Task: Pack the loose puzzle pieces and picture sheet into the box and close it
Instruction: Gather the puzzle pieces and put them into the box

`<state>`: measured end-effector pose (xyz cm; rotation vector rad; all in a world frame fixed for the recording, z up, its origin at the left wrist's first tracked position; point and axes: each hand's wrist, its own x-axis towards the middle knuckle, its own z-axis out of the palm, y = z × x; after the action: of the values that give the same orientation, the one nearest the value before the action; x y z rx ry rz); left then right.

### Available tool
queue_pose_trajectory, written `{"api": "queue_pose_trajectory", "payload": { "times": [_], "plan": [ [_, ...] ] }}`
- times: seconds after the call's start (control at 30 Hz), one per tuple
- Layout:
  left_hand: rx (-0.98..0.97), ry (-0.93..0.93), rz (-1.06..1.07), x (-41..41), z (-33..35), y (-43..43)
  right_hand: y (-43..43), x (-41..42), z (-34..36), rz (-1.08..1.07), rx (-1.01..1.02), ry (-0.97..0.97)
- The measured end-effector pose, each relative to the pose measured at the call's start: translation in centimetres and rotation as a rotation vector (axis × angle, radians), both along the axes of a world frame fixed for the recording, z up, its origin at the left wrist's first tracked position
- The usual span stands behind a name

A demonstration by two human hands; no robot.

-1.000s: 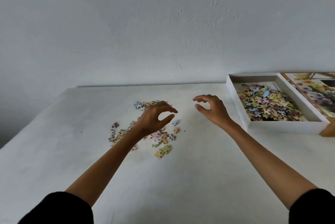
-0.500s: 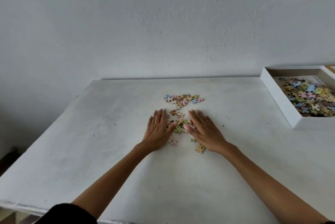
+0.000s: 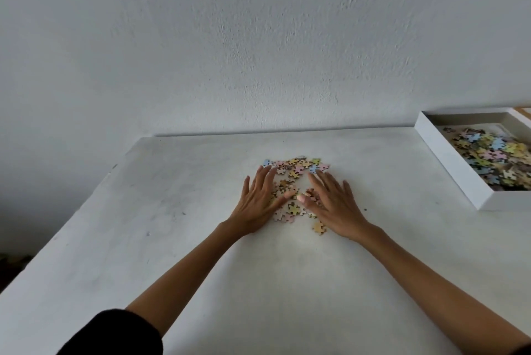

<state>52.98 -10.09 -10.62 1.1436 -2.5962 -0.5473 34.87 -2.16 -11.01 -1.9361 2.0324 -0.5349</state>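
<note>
On the table, the open box at the frame's right edge runs its long axis upper-left to lower-right, while the left hand and right hand press flat, fingers straight, gripping nothing, either side of the pieces at centre.

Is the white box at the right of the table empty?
No, the white box is open and holds a heap of colourful puzzle pieces.
</note>
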Motion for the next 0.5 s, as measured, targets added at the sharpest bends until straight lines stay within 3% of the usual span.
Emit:
{"api": "queue_pose_trajectory", "payload": {
  "times": [0.17, 0.3, 0.5],
  "plan": [
    [0.111, 0.143, 0.124, -1.0, 0.5, -4.6, -5.0, -2.4, 0.8, -0.062, -0.009, -0.146],
    [0.098, -0.043, 0.051, -2.2, 0.3, -6.0, -7.7, -3.5, 0.6, 0.067, 0.067, -0.103],
    [0.132, 0.072, -0.115, -2.0, 0.4, -5.1, -7.7, -2.7, 0.4, 0.185, 0.052, -0.012]
  ]
}}
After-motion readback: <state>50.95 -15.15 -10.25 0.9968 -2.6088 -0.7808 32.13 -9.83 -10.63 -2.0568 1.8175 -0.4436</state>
